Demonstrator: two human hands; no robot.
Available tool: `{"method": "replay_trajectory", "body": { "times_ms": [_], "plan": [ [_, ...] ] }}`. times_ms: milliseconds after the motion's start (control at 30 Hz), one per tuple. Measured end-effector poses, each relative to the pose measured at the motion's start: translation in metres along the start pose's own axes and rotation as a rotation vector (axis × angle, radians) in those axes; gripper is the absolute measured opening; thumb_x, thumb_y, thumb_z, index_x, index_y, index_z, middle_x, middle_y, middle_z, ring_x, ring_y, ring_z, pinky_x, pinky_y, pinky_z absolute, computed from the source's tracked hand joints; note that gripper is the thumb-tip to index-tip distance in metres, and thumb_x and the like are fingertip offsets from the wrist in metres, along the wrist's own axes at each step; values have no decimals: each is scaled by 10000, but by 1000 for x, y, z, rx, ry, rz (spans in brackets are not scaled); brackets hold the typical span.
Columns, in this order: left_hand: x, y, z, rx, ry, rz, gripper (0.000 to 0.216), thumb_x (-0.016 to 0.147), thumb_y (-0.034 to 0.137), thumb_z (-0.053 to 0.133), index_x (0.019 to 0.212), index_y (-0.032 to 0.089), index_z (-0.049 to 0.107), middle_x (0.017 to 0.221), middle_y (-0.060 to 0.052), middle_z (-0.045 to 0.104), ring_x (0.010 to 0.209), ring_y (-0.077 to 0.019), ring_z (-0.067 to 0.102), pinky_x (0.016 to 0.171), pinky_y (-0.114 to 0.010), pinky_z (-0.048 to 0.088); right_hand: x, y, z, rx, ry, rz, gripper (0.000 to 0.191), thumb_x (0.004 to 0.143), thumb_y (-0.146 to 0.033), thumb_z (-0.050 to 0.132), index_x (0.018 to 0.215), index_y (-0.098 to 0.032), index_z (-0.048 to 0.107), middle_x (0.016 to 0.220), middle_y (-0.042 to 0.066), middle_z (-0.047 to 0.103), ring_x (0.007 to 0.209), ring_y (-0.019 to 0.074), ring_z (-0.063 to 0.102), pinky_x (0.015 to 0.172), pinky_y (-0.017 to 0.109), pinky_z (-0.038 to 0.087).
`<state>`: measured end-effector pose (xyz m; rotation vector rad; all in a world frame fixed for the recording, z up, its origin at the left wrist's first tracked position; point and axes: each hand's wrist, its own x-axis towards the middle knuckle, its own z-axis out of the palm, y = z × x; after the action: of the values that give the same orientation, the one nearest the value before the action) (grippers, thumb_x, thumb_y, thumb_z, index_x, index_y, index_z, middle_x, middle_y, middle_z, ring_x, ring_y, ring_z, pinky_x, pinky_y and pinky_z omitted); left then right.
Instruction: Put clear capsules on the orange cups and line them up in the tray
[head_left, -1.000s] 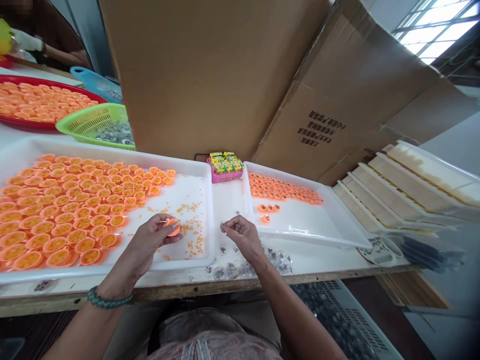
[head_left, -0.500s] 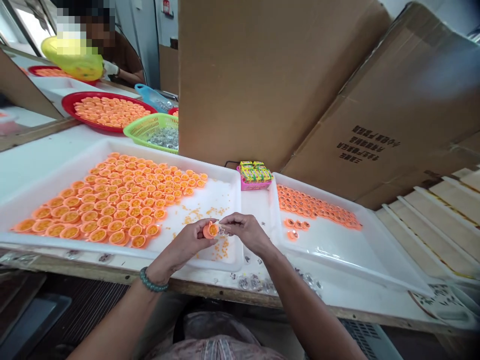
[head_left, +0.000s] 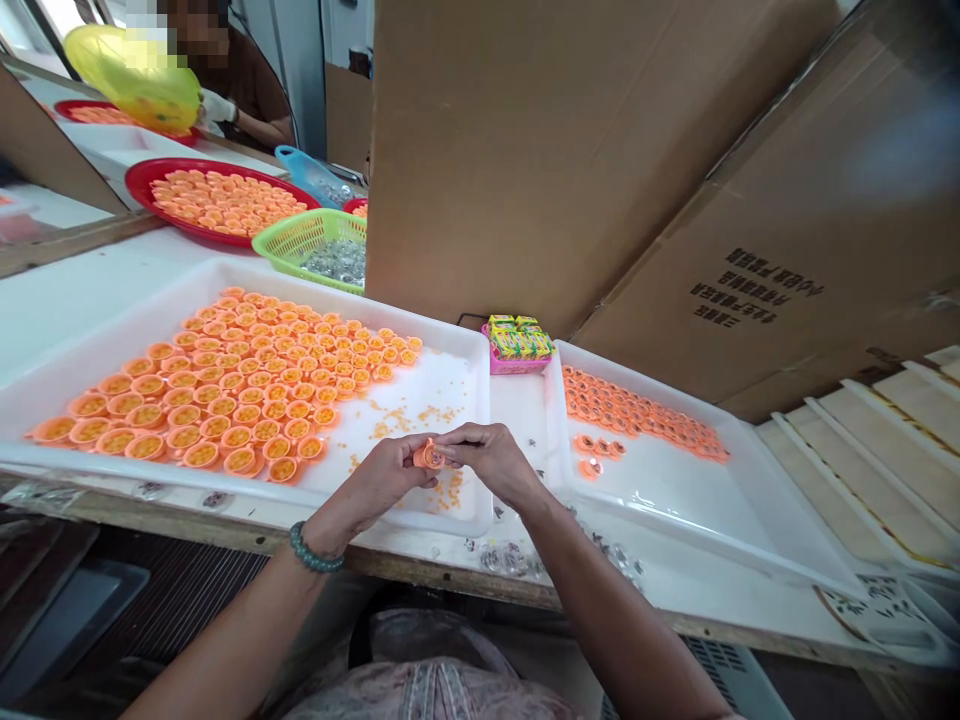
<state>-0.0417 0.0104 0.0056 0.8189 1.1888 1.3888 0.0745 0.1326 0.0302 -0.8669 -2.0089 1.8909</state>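
Observation:
My left hand (head_left: pixel 384 478) is closed around a small orange plastic cup (head_left: pixel 422 458), its mouth tilted toward my right side. At that mouth, my right hand (head_left: pixel 495 465) pinches a small clear printed disc (head_left: pixel 436 456), mostly covered by fingertips; whether it is seated in the cup cannot be made out. Both hands are above the near right corner of a white tray (head_left: pixel 482 400). Many matching orange cups (head_left: pixel 247 412) with yellow bits inside stand in that tray, and loose yellow bits (head_left: pixel 401 418) are scattered over its bare part.
A second white tray (head_left: pixel 660 490) on the right holds rows of orange cups (head_left: pixel 637 410) with discs on top. Loose clear discs (head_left: pixel 517 560) lie along the table edge. Behind are a pink basket of small boxes (head_left: pixel 521 345), cardboard (head_left: pixel 525 170) and a co-worker (head_left: pixel 255 90) holding a yellow basin.
My right hand has brought the clear disc from beside the cup onto its mouth. The cup has turned toward my right hand. The camera view has shifted slightly.

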Motion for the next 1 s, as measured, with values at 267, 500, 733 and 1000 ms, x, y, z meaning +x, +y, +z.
{"method": "replay_trajectory", "body": {
  "times_ms": [267, 500, 733, 1000],
  "plan": [
    [0, 3, 2, 46, 21, -9, 391, 707, 170, 603, 1095, 187, 637, 902, -13, 640, 836, -158, 523, 755, -265, 432, -4, 6, 14, -147, 154, -120, 85, 688, -196, 668, 742, -196, 734, 736, 15, 694, 687, 148, 618, 651, 273, 490],
    [-2, 3, 3, 71, 0, 12, 328, 743, 214, 598, 1065, 191, 658, 795, 4, 616, 709, -124, 507, 685, -242, 437, -16, 4, 22, -391, 242, -389, 179, 746, -108, 601, 760, -231, 731, 772, 20, 688, 732, 153, 633, 707, 279, 491],
    [-7, 12, 3, -43, -43, -3, 350, 760, 285, 631, 1095, 186, 648, 979, -44, 650, 906, -192, 553, 802, -313, 484, -12, -1, 18, -232, 194, -234, 113, 723, -145, 622, 727, -204, 718, 751, 12, 694, 701, 152, 635, 658, 261, 503],
    [-4, 8, 4, -108, 25, 17, 355, 779, 344, 642, 1084, 165, 649, 959, -64, 680, 861, -190, 608, 833, -324, 485, -33, 8, 19, -263, 140, -369, 267, 815, -213, 569, 1070, -226, 650, 983, 45, 667, 850, 153, 622, 771, 287, 518]
  ]
}}
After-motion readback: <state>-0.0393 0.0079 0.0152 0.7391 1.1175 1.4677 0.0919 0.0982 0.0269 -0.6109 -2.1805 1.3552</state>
